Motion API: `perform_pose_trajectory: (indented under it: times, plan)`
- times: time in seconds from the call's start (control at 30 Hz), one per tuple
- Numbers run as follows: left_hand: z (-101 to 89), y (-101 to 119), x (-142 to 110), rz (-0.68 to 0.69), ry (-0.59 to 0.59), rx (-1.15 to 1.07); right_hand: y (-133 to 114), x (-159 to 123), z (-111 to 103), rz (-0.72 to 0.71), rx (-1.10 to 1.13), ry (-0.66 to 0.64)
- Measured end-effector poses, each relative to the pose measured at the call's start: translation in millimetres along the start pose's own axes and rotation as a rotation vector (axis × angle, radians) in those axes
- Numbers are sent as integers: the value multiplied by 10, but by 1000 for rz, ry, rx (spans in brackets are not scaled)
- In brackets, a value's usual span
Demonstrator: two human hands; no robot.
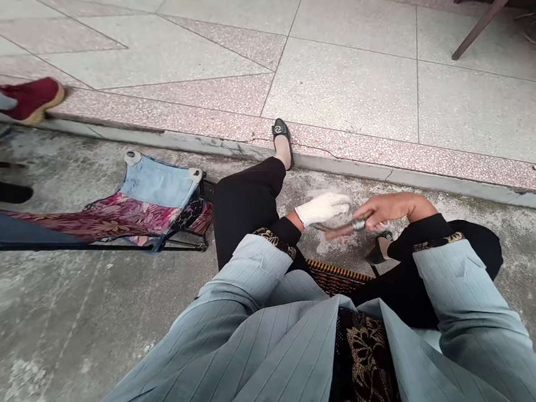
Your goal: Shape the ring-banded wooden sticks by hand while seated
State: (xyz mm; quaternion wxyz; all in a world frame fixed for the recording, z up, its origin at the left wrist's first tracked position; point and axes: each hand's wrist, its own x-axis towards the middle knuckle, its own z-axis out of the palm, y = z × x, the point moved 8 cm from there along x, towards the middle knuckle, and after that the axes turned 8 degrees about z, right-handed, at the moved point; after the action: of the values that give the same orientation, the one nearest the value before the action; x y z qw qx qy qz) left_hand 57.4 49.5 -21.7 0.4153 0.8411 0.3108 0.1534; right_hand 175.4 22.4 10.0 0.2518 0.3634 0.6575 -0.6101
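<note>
My left hand (pixel 322 208), in a white knit glove, is closed around one end of a thin brownish strip (pixel 336 233) held low over the concrete. My bare right hand (pixel 389 209) pinches a small grey metal tool (pixel 358 224) against that strip, fingers pressed together. Both hands meet between my knees, above a patch of pale dust (pixel 339 245) on the ground. I sit low, in black trousers and a light blue striped jacket.
A woven stool edge (pixel 336 277) shows under me. A folding seat of denim and floral cloth (pixel 121 213) lies to the left. Another person's red shoe (pixel 33 98) rests on the tiled step (pixel 344 82). Furniture legs (pixel 480 25) stand at far right.
</note>
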Motion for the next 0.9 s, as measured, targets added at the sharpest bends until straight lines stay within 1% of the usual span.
perform_pose_trajectory:
  times: [0.03,0.07,0.1,0.13,0.2,0.23,0.3,0.33,0.37,0.4,0.43,0.47,0.53,0.57,0.6,0.63,0.67,0.7,0.8,0.87,0.9]
  plan:
    - [-31,-9,5,-10,33,-27,-43,-78,-127,-82,70,118]
    - [-53,-20,9,-24,66,-55,-49,-153,-260,-122,153,241]
    - [-59,-28,13,-36,87,-75,-35,-220,-395,-142,228,375]
    - [-47,-29,17,-40,95,-83,0,-267,-507,-132,291,495]
    - [28,-3,30,-21,59,-67,84,-285,-647,-34,343,679]
    - [79,17,34,-2,32,-53,121,-261,-683,49,313,747]
    - [170,52,32,37,-21,-14,166,-187,-707,255,134,844]
    - [205,60,27,49,-45,5,170,-134,-692,350,0,849]
    - [231,63,19,56,-72,21,169,-66,-651,426,-143,810]
    - [240,59,9,58,-94,38,172,15,-582,472,-277,722]
    - [230,48,0,52,-105,55,189,95,-485,487,-370,598]
    - [200,33,-8,40,-102,67,215,156,-369,470,-402,456]
    - [95,-2,-18,4,-58,59,227,196,-148,351,-311,199]
    - [39,-15,-21,-12,-29,44,193,174,-79,260,-226,116]
    - [-7,-23,-21,-19,-5,22,141,132,-53,164,-145,71]
    - [-36,-21,-18,-15,9,-7,84,77,-67,76,-83,66]
    - [-52,-16,-12,-4,19,-36,31,17,-110,5,-39,93]
    - [-66,-20,-6,-3,39,-58,-6,-41,-174,-39,8,148]
    - [-72,-104,4,-78,108,-69,-37,-174,-374,-67,215,366]
    - [-31,-142,14,-117,113,-44,-30,-212,-460,-67,341,498]
    - [5,-129,25,-101,95,-39,-25,-213,-493,-66,379,556]
